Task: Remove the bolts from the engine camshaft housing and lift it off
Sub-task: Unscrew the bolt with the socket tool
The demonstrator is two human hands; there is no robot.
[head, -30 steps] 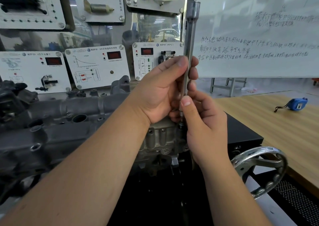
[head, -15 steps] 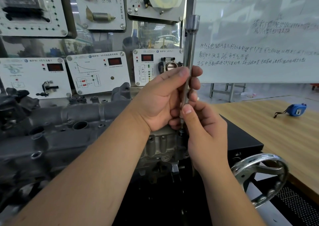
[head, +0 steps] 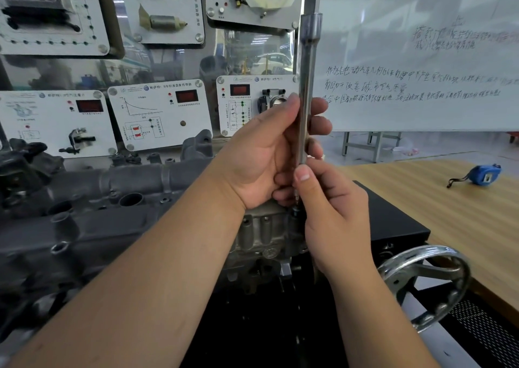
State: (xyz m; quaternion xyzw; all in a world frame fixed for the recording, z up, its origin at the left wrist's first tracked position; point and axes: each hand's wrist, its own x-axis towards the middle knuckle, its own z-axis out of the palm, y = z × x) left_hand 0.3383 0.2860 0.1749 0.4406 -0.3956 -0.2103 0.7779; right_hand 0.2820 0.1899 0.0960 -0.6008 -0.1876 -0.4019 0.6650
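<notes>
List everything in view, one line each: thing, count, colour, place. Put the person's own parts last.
socket wrench: one, silver, upright at centre over the engine's near end
engine camshaft housing: one, dark grey, left and centre
display panels: several, white, on the wall behind
whiteboard: one, white with handwriting, upper right
table: one, light wood, right
tape measure: one, blue, on the table
handwheel: one, silver, lower right
left hand: one, grip round the wrench shaft
right hand: one, grip on the wrench's lower end
</notes>
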